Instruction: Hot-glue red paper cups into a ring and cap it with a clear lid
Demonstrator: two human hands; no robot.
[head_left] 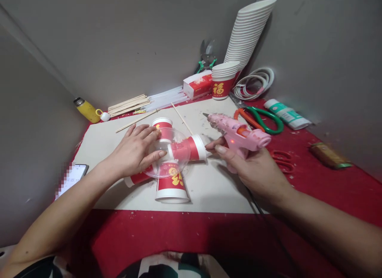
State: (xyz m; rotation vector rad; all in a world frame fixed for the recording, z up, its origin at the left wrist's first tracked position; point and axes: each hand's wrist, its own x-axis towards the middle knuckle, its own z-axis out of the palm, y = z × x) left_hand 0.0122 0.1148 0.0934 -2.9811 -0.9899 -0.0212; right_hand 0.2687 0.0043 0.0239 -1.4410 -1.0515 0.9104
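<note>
My left hand (134, 148) lies with its fingers spread on a clear round plastic lid (183, 165). Beneath the lid, several red and white paper cups lie on their sides in a cross, bases inward: a front cup (171, 190), a right cup (195, 147), a back cup (162, 122) and a left cup (134, 179), partly hidden. In my right hand (256, 174) is a pink hot glue gun (234, 128), its grip wrapped by my fingers. An orange light glows on its body. The nozzle points left, above the board and apart from the cups.
A cream board (215, 190) covers part of the red table (149, 234). Wooden sticks (128, 104), a tissue pack (198, 85), stacked cups (250, 31) and green-handled scissors (265, 120) line the back and right. A phone (73, 178) and yellow bottle (86, 110) sit left.
</note>
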